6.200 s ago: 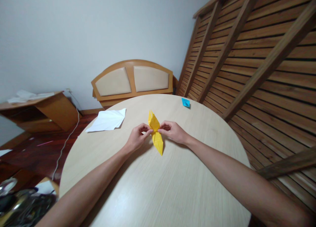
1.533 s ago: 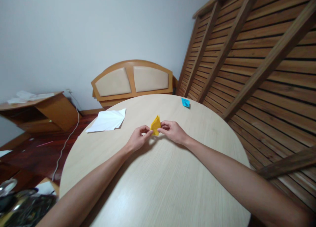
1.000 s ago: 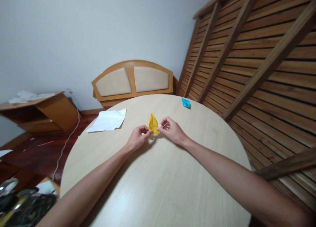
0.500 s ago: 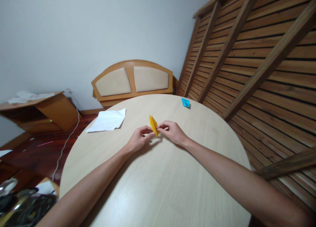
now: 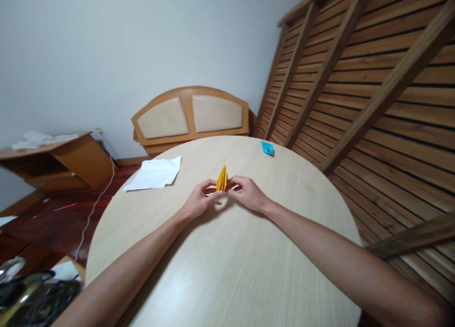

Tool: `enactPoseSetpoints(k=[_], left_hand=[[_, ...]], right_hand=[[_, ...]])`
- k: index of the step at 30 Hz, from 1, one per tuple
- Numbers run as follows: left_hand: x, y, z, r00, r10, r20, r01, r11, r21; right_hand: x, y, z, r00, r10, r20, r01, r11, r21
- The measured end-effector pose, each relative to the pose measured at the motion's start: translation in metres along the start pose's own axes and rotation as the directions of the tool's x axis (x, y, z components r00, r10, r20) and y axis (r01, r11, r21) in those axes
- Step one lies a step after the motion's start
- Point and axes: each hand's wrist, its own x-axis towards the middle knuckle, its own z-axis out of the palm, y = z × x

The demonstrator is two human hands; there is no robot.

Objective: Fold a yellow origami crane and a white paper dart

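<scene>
A small folded yellow paper piece [image 5: 222, 179] stands upright, point up, just above the round light wooden table [image 5: 227, 260]. My left hand [image 5: 199, 201] pinches its lower left side between thumb and fingers. From the other side, my right hand [image 5: 247, 193] pinches its lower right edge. Both hands meet at the base of the paper near the table's middle, and the paper's lower part is hidden between my fingertips.
A creased white paper sheet [image 5: 155, 173] lies at the table's far left edge. A small blue folded paper [image 5: 267, 148] rests at the far right. Behind the table stands a padded wooden headboard [image 5: 192, 113]; slatted wooden frames [image 5: 355, 80] lean at right. A low wooden cabinet [image 5: 53, 158] is at left.
The long yellow paper shape has been folded in half to a short pointed piece. In the last second it turned edge-on and now stands upright between my fingertips.
</scene>
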Motion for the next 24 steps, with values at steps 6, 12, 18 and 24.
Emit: enactPoseSetpoints(k=[6, 12, 18, 24], left_hand=[[0.0, 0.0, -0.002, 1.0, -0.004, -0.013, 0.003, 1.0, -0.03], [0.002, -0.008, -0.005, 0.998, 0.052, -0.029, -0.051, 0.998, 0.031], [0.003, -0.006, -0.006, 0.995, 0.094, -0.009, -0.092, 0.987, 0.131], [0.003, -0.004, -0.007, 0.996, 0.086, -0.025, -0.081, 0.985, 0.149]], right_hand=[[-0.003, -0.006, -0.001, 0.997, -0.03, 0.072, 0.027, 0.999, 0.041], [-0.002, -0.006, -0.004, 0.991, -0.096, 0.093, 0.096, 0.995, 0.012], [-0.003, 0.0, -0.002, 0.993, -0.089, 0.076, 0.082, 0.992, 0.093], [-0.002, 0.001, -0.003, 0.996, -0.047, 0.071, 0.039, 0.994, 0.103]])
